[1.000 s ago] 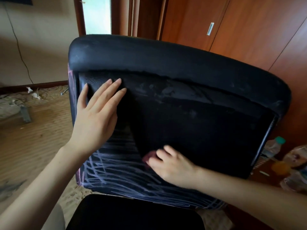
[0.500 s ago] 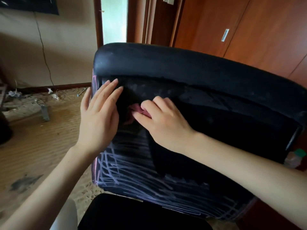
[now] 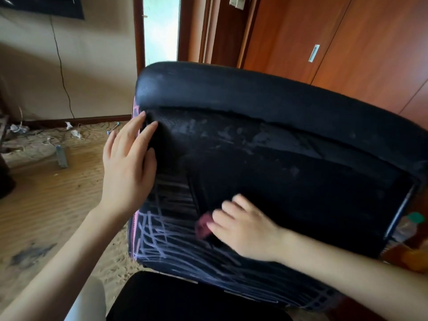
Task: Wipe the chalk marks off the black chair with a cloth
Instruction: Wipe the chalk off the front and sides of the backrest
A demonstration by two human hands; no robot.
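Wiping status: mid-job, chalk only partly gone from the black chair backrest [image 3: 289, 181].
Cloth: small dark-red cloth [image 3: 203, 225] under the right hand [image 3: 245, 230], low on the backrest, at the upper edge of the remaining marks. Motion blur there.
Right grip: fingers curled over the cloth, pressing it to the panel. How much cloth is under the palm, can't tell.
Left grip: left hand [image 3: 129, 167] flat and relaxed on the backrest's left edge, fingertips just below the top roll; holding nothing, bracing.
Chalk marks: dense purple-pink chalk marks [image 3: 162, 242] across the backrest's lower band and left corner, plus a pink streak on its left side edge. Upper panel shows pale smears only.
Risk 1: cloth is small, likely loading up, so it may smear chalk back onto the cleaned zone above.
Risk 2: cloth slips out from under the fingers on a fast stroke; bare skin then drags chalk.
Risk 3: if the left brace lifts, the backrest may swing away and pressure drops.
Risk 4: side-edge streak is easy to miss.
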